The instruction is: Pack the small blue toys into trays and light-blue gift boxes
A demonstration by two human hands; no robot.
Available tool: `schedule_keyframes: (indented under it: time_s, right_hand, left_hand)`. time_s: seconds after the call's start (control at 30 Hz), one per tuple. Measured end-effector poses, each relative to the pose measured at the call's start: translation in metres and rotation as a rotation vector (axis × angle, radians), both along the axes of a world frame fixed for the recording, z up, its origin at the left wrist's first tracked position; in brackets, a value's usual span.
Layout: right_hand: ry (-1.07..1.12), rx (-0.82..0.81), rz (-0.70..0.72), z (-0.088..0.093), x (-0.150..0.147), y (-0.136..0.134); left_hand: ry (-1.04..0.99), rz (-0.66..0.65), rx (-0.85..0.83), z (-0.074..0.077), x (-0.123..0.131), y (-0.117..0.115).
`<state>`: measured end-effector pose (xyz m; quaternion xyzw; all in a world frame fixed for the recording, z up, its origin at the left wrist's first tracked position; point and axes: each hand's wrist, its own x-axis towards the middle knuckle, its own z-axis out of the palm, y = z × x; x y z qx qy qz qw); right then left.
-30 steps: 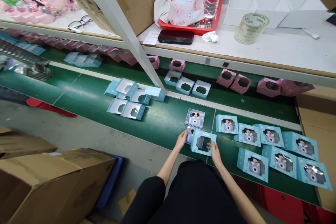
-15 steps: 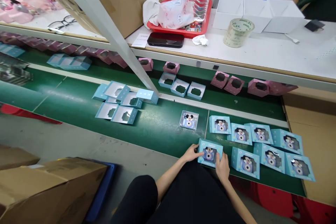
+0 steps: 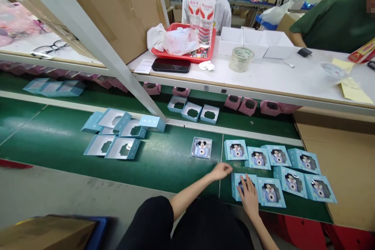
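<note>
My right hand (image 3: 249, 197) lies with spread fingers on a pale blue camera box (image 3: 238, 186), covering most of its window. My left hand (image 3: 222, 171) hovers just above the green conveyor belt (image 3: 164, 168), holding nothing, its fingers loosely together. Several matching boxes (image 3: 290, 177) with a cartoon mouse camera behind their windows stand in rows to the right of my hands. Farther up the belt lies an unboxed mouse camera on its card tray (image 3: 201, 147). A loose pile of empty blue box sleeves (image 3: 121, 148) sits to the left.
A white post (image 3: 99, 50) slants down to the belt. Pink and blue box parts (image 3: 187, 109) line the belt's far side. The white shelf (image 3: 258, 80) above holds a red tray, water bottles, a phone and packing tape. A co-worker's green sleeve (image 3: 331, 21) shows at the top right.
The box held between both hands has moved down and now sits in line with the others. My left hand has let go of it. The view has tilted up and shifted.
</note>
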<state>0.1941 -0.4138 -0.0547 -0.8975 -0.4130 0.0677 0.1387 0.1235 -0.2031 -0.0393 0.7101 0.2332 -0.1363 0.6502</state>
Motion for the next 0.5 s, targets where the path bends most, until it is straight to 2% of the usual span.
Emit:
schedule_keyframes:
  time_s: [0.07,0.1,0.13,0.2,0.27,0.3,0.37,0.43,0.5]
  right_hand:
    - [0.022,0.023,-0.004,-0.008,0.015,-0.017]
    - [0.047,0.035,-0.022,-0.011,0.021,-0.022]
    - [0.075,0.049,-0.054,-0.012,0.027,-0.024]
    - [0.132,0.077,-0.158,-0.010,0.033,-0.018]
    - [0.198,0.099,-0.283,-0.003,0.031,-0.002]
    - [0.247,0.106,-0.327,0.002,0.028,0.007]
    - [0.365,0.126,-0.368,0.014,0.022,0.028]
    - [0.485,0.171,-0.398,0.027,0.016,0.047]
    - [0.617,0.244,-0.460,0.040,0.015,0.067]
  left_hand:
    - [-0.084,0.191,0.134,0.014,0.043,0.054]
    - [-0.107,0.349,0.246,0.021,0.065,0.089]
    - [-0.116,0.439,0.311,0.029,0.085,0.125]
    - [-0.124,0.521,0.378,0.042,0.117,0.192]
    - [-0.103,0.544,0.395,0.050,0.133,0.239]
    - [-0.085,0.551,0.396,0.052,0.137,0.253]
    - [-0.046,0.567,0.394,0.053,0.135,0.259]
    - [-0.027,0.587,0.399,0.053,0.126,0.245]
    - [-0.035,0.598,0.405,0.054,0.111,0.217]
